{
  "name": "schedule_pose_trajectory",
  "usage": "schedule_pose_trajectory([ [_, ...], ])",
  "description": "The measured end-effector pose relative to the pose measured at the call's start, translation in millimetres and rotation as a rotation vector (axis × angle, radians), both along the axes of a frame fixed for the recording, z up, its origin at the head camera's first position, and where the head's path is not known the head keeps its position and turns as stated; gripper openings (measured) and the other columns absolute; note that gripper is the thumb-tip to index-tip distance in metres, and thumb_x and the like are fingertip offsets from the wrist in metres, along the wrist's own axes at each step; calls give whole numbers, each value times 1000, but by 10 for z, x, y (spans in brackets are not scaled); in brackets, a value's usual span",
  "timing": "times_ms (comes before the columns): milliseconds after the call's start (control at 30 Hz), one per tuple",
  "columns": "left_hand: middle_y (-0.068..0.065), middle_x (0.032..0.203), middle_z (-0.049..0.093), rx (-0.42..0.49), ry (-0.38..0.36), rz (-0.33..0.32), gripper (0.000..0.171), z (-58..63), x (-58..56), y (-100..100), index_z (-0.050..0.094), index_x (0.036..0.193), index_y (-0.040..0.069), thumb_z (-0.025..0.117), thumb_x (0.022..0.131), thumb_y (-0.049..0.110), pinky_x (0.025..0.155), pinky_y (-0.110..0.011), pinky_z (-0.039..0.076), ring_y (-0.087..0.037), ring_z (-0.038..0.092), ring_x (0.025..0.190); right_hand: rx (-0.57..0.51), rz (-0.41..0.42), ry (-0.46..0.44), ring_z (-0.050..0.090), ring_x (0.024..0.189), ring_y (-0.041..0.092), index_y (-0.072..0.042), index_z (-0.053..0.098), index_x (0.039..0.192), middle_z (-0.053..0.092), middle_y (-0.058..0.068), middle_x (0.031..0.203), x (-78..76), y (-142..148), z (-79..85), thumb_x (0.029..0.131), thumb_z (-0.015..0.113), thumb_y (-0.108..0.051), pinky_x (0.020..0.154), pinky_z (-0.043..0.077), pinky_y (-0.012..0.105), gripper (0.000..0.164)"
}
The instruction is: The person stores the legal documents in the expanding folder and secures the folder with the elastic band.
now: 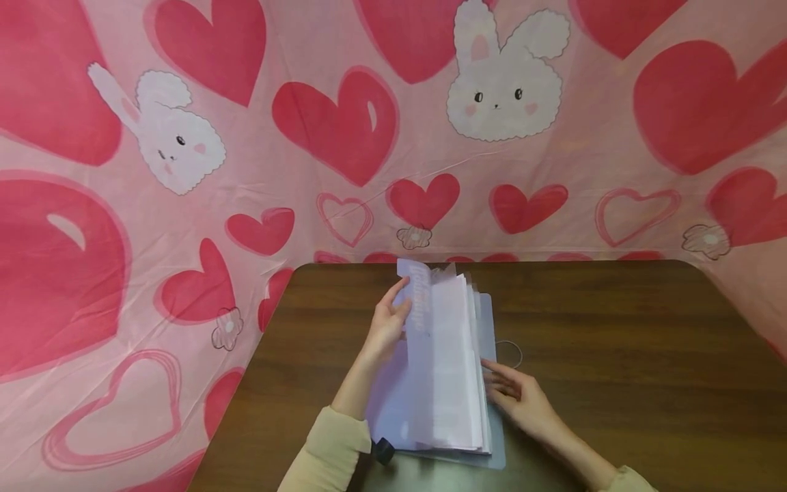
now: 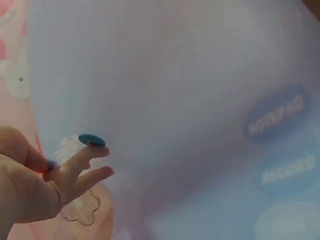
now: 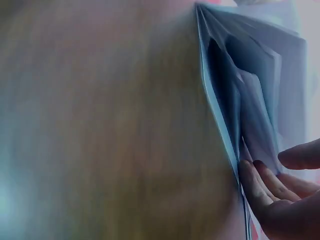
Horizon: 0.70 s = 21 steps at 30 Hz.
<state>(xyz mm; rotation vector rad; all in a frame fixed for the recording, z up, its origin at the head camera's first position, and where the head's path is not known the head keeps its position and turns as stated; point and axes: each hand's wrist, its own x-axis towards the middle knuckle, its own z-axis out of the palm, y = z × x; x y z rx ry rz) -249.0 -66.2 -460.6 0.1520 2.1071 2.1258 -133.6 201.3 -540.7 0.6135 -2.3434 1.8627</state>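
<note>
A translucent lilac-blue document folder (image 1: 387, 396) lies opened on the table, with a stack of white papers (image 1: 451, 362) inside. Near its top left, my left hand (image 1: 387, 324) pinches the edge of the raised cover (image 1: 418, 321), which curves upright. The left wrist view shows this cover (image 2: 165, 100) printed with labels such as "NOTEPAD", and a teal round button (image 2: 92, 140) by the fingertips. On the other side, my right hand (image 1: 519, 400) touches the right edge of the stack with loosely bent fingers. In the right wrist view its fingertips (image 3: 248, 175) rest among the fanned sheets, thumb apart from them.
A thin elastic loop (image 1: 510, 353) sticks out from the folder's right side onto the dark wooden table (image 1: 645, 355). By the left sleeve sits a small black object (image 1: 383, 451). Pink cloth (image 1: 430, 147) with hearts and bunnies hangs behind and at the left.
</note>
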Motion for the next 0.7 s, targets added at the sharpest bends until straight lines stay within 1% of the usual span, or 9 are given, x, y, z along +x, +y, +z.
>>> schedule_pose_trajectory([
  [200,7,66,30,-120,63,-46,56,-64,12,217,40,170,15,51,115,11,49,-18,41,-3,28,50,127,-130,61,67,113,-11,13,70,130,75,34,124,-20,209,29,93,70,17,89,58,10,37],
  [233,6,68,42,-131,63,-49,56,-79,12,249,41,170,16,52,115,12,50,-18,44,-3,30,50,153,-160,73,67,113,-10,11,72,129,76,32,124,-26,248,37,93,71,18,89,58,10,37],
  [300,-8,86,69,-145,61,-61,57,-120,8,301,42,170,18,54,114,15,53,-20,53,-4,38,54,196,-211,92,68,114,-9,7,74,127,77,28,124,-43,327,55,92,71,18,89,58,10,37],
  [333,-19,103,76,-145,59,-66,57,-144,4,327,43,170,19,56,114,16,56,-22,57,-4,49,59,215,-237,104,67,114,-9,6,75,127,78,27,124,-55,365,65,91,72,18,90,57,8,38],
  [433,-35,144,67,-165,74,-76,58,-220,-9,398,47,168,20,61,112,17,66,-35,68,-18,71,78,275,-289,142,64,117,-11,1,76,126,79,23,124,-94,478,102,90,75,16,94,48,1,40],
  [467,-33,143,68,-185,92,-82,58,-242,-13,424,48,167,20,62,111,17,68,-37,69,-24,77,88,304,-304,154,66,118,-9,-1,77,127,80,21,125,-111,514,111,90,76,15,96,44,-2,40],
  [567,-28,135,75,-279,176,-83,57,-296,-23,515,52,164,19,65,109,18,66,-38,69,-36,83,96,404,-319,189,73,124,12,-4,76,132,78,20,130,-170,627,116,92,79,9,101,35,-3,43],
  [667,-23,127,79,-388,267,-58,54,-351,-36,618,58,160,17,66,107,19,64,-34,67,-37,84,99,480,-278,209,70,129,41,-5,74,137,74,22,138,-254,742,28,94,79,4,105,49,14,44],
  [700,-22,126,80,-420,293,-48,53,-368,-39,652,59,159,17,66,107,19,66,-34,67,-37,84,97,494,-264,214,69,130,44,-7,73,138,73,22,140,-294,786,-44,95,79,1,105,50,17,45],
])
